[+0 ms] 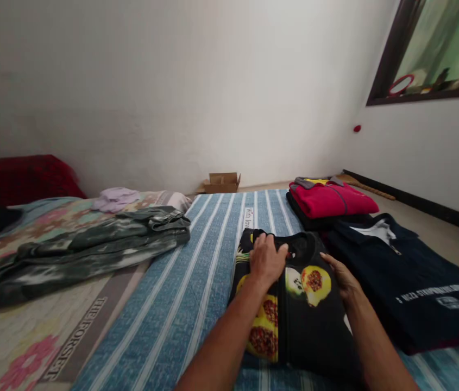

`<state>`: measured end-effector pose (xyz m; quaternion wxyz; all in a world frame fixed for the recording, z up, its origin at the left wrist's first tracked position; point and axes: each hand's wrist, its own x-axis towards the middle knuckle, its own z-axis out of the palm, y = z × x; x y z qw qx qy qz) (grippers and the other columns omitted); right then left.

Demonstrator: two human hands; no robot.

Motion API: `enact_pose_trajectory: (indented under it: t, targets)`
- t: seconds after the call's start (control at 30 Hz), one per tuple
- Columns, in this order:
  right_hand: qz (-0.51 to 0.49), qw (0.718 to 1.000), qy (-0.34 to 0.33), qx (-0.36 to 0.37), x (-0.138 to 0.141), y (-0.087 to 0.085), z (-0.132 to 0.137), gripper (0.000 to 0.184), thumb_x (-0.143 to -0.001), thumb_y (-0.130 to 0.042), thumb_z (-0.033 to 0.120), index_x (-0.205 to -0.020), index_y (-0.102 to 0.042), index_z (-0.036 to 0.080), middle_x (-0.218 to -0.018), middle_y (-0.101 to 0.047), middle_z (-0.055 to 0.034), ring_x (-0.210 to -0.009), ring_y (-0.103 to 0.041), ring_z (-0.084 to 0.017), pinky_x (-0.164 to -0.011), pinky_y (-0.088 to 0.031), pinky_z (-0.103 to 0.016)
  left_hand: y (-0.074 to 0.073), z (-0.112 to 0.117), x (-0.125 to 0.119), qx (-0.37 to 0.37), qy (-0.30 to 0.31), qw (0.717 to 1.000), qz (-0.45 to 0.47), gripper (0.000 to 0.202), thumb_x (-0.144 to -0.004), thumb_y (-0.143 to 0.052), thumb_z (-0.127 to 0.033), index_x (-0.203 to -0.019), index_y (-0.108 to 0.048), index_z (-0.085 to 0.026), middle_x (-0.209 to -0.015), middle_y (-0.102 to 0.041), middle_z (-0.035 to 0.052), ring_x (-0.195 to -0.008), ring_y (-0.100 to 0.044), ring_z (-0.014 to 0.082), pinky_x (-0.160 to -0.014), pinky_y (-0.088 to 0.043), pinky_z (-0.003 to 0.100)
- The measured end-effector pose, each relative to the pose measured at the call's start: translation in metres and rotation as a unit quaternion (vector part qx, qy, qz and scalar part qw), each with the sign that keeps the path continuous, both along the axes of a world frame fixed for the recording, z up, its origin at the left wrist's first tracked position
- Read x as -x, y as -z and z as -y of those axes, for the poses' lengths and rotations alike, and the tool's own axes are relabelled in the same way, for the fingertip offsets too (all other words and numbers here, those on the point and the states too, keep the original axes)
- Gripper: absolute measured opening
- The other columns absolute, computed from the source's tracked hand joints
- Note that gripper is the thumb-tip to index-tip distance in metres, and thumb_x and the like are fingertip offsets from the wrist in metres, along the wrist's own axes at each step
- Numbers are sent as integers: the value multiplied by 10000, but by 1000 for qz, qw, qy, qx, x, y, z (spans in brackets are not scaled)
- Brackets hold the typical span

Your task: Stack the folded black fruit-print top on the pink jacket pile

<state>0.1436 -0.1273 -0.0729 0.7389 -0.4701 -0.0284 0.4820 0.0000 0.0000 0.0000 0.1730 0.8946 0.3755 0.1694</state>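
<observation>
Both forearms reached in from six o'clock. Left hand (pixel 267 259) lay flat, fingers released, pressing the folded black fruit-print shirt (pixel 294 304) on the striped blue sheet (pixel 164 304). Right hand (pixel 341 279) rested open against the shirt's three o'clock edge. Navy jacket (pixel 412 282) lay just beside at three o'clock; red top (pixel 331 198) at one o'clock.

Hands: two, left grip (pixel 267 259) and right grip (pixel 342 278)
Folded shirts: three, fruit-print shirt (pixel 306 304), navy shirt (pixel 412 282), red shirt (pixel 331 198)
Green trousers (pixel 90 244): one
Cardboard box (pixel 221 182): one
</observation>
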Motion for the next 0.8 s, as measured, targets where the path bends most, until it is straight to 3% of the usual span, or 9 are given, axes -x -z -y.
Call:
enact_pose_trajectory:
  t: [0.1, 0.2, 0.3, 0.37, 0.47, 0.53, 0.6, 0.8]
  targets:
    - [22, 999, 32, 8, -6, 9, -2, 281, -717, -644, 183, -995, -624, 148, -798, -711, -77, -710, -683, -230, -684, -550, -352, -2, -35, 26, -12, -69, 998, -5, 334, -797, -512, -372, -1029, -586, -142, -1142, -604, 157, -1114, -529, 285, -918, -405, 371]
    - [42, 997, 54, 19, -11, 14, -4, 365, -694, -682, 173, -1050, -605, 145, -798, -710, -71, -700, -684, -222, -675, -556, -339, 9, -59, 49, 137, -122, 983, 21, 378, -712, -623, -402, -972, -617, -128, -1044, -661, 153, -1067, -565, 319, -862, -434, 365]
    - [40, 997, 66, 23, -13, 17, -5, 435, -696, -685, 161, -1116, -574, 148, -803, -710, -65, -700, -685, -220, -670, -561, -338, 24, -62, 65, 281, -87, 952, 82, 373, -710, -623, -464, -888, -654, -137, -915, -711, 98, -947, -635, 280, -772, -484, 312]
    - [40, 996, 75, 26, -14, 18, -6, 470, -700, -679, 152, -1153, -554, 144, -803, -710, -64, -704, -685, -219, -667, -563, -335, 30, -58, 72, 380, -37, 916, 125, 402, -729, -604, -494, -896, -665, -133, -879, -722, 83, -849, -668, 250, -735, -508, 306]
    - [48, 995, 87, 31, -14, 19, -8, 500, -700, -682, 166, -1180, -543, 142, -812, -712, -59, -722, -685, -211, -673, -561, -318, 37, -54, 77, 539, 16, 822, 184, 468, -669, -679, -500, -943, -663, -121, -865, -727, 92, -781, -682, 243, -732, -528, 332]
    - [54, 994, 94, 29, -14, 20, -10, 498, -702, -685, 185, -1178, -547, 142, -818, -714, -53, -726, -685, -207, -679, -557, -310, 41, -55, 78, 574, 7, 795, 196, 494, -605, -737, -492, -920, -668, -118, -825, -730, 93, -742, -685, 242, -720, -536, 340]
    - [59, 993, 98, 23, -14, 20, -13, 458, -714, -676, 198, -1152, -561, 130, -807, -714, -53, -717, -684, -207, -689, -553, -313, 46, -60, 77, 569, -15, 798, 198, 508, -558, -766, -492, -882, -672, -113, -799, -730, 98, -717, -686, 245, -705, -540, 338]
    - [68, 992, 104, 22, -12, 18, -17, 263, -790, -612, 275, -971, -627, 86, -757, -709, -82, -676, -680, -219, -730, -540, -348, 52, -72, 73, 512, -31, 843, 163, 556, -546, -747, -563, -855, -685, -104, -811, -729, 122, -743, -692, 269, -681, -547, 326]
